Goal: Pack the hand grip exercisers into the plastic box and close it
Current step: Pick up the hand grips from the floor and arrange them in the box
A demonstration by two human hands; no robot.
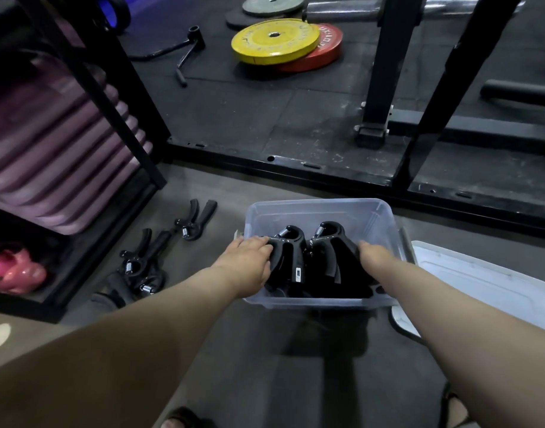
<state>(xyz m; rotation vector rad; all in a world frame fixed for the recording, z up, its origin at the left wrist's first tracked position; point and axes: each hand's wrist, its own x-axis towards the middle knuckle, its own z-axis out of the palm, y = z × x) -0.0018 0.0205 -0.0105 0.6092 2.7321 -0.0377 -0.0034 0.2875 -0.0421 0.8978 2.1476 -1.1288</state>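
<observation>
Nearest the camera, both forearms reach down and forward into the plastic box point(320, 202), which sits on the floor point(265, 350) right in front of the person. The left hand point(249, 261) has its grip closed over the outer handle of the left exerciser point(291, 248), fingers wrapped across the top of it. The right hand point(374, 253) takes the outer handle of the right exerciser point(332, 242). Its fingertips are hidden behind the handle, so I judge that grip closed on it, not plainly seen. Both exercisers stand side by side inside the box, spring ends up and touching each other, with more dark shapes lying under them.

These will probably handle as light, rigid pieces: hard black frames, a steel spring at the crown, and handles that look padded and not slippery. The handle is the sensible hold, keeping fingers out of the spring and the closing gap. Nothing about them looks fragile, but their splayed legs are likely to hook together and stack high. They should be laid flat and nested so the lid can seat.

The clear lid point(487, 273) lies on the floor just beside the box, to its right. It looks thin and flexible, so it is best pressed down along the edges.

To the left, well apart from the box, several loose exercisers point(141, 261) lie by the foot of a storage rack point(64, 134), not yet packed. Farther off, a yellow weight plate point(275, 41) overlaps a red plate point(329, 47).
</observation>
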